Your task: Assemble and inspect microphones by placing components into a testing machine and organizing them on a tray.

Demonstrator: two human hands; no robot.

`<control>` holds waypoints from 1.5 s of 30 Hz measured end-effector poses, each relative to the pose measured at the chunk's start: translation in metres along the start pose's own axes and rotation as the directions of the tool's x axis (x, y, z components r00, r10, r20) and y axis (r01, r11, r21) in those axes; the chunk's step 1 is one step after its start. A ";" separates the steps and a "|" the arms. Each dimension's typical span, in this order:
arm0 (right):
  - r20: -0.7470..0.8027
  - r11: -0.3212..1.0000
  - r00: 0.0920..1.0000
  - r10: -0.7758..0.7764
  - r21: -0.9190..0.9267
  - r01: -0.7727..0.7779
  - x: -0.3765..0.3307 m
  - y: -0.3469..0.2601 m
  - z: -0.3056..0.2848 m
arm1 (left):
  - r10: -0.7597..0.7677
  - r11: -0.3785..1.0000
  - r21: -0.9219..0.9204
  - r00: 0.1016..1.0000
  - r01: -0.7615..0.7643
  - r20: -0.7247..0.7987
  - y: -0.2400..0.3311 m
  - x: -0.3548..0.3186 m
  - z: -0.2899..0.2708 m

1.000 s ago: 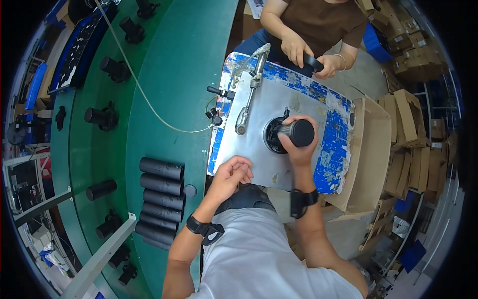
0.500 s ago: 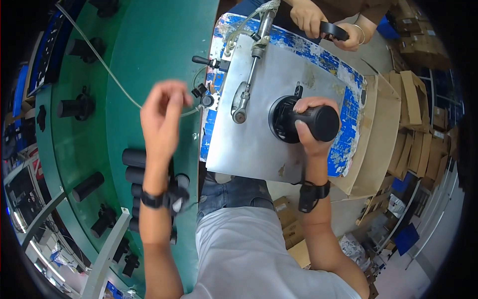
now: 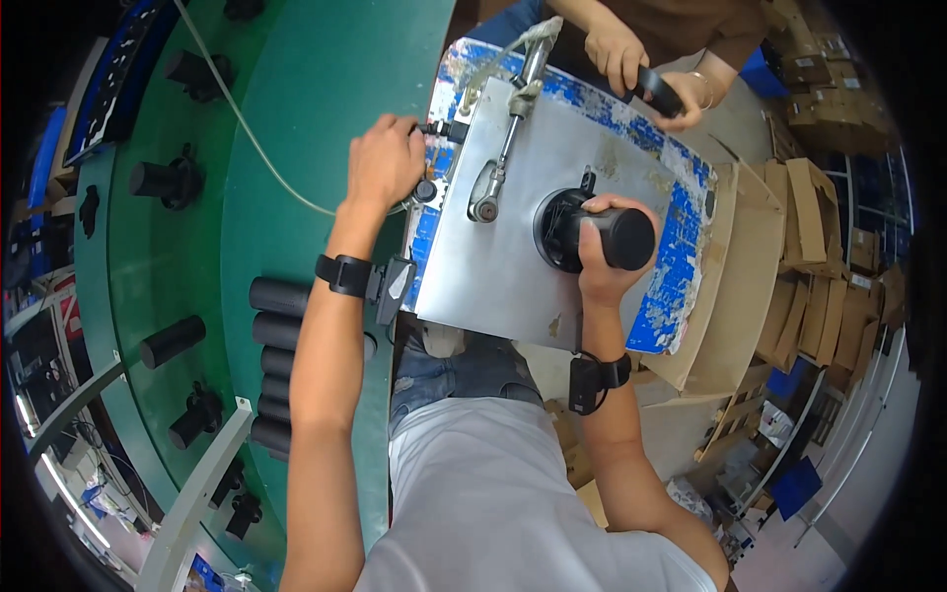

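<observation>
My right hand (image 3: 614, 259) is wrapped round a black cylinder (image 3: 627, 238), whose wide round black base (image 3: 558, 232) rests on a metal plate (image 3: 473, 286). At the plate's left edge, my left hand (image 3: 385, 163) is closed over the handle of a hand lever valve (image 3: 456, 131); the hand hides most of the handle. Right beside it is a small round black knob (image 3: 424, 190). A pneumatic cylinder (image 3: 523, 94) lies across the plate, its rod ending in a round joint (image 3: 484, 208).
Across the plate, another person's hands (image 3: 617, 57) hold a black ring-shaped part (image 3: 659, 92). Several black tubes (image 3: 279, 295) lie on the green bench (image 3: 296, 128) at left. More black cylinders (image 3: 168, 181) stand further left. An open cardboard box (image 3: 735, 286) adjoins the plate's right side.
My left hand has moved right and forward onto the lever handle, closing over it. My right hand keeps its hold on the black cylinder. The view has shifted slightly.
</observation>
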State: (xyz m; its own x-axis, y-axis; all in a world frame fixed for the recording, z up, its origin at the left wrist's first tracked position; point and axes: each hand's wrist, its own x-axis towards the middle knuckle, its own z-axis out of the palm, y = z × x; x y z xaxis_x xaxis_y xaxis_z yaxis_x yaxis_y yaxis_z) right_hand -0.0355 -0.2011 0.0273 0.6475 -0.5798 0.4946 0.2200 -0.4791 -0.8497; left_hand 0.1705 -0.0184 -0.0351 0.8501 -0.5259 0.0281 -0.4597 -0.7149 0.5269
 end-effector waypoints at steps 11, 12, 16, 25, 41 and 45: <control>0.024 0.903 0.951 -0.308 0.321 0.284 0.089 -0.210 0.018 | -0.053 0.820 -0.545 0.925 -0.175 -0.376 0.052 -0.116 -0.155; 0.210 0.908 0.935 -0.284 0.372 0.192 0.089 -0.212 0.032 | 0.069 0.859 -0.425 0.887 -0.286 -0.457 0.066 -0.135 -0.178; 0.691 0.901 0.680 -0.246 0.422 -0.102 0.036 -0.208 0.104 | 0.158 0.903 -0.282 0.861 -0.323 -0.483 0.086 -0.174 -0.201; 0.928 0.989 0.371 -0.031 0.084 -0.126 -0.030 -0.151 0.103 | -0.553 0.827 -0.524 0.460 0.203 -0.695 -0.161 -0.152 -0.181; 0.753 0.830 0.375 0.541 -0.407 -0.380 -0.075 -0.076 -0.066 | -0.172 0.942 -0.004 0.473 0.336 -0.864 -0.143 -0.145 -0.157; 0.718 0.805 0.413 0.561 -0.356 -0.475 -0.079 -0.062 -0.064 | -0.041 0.990 -0.133 0.789 -0.052 -0.614 -0.030 -0.149 -0.104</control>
State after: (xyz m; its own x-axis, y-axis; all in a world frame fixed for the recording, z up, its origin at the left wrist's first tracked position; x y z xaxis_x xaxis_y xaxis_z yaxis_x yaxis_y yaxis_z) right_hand -0.1474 -0.1680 0.0524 0.9144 -0.0350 -0.4032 -0.3897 -0.3450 -0.8539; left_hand 0.0844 0.1291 0.0336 0.8467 -0.1030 0.5220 -0.4654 -0.6188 0.6328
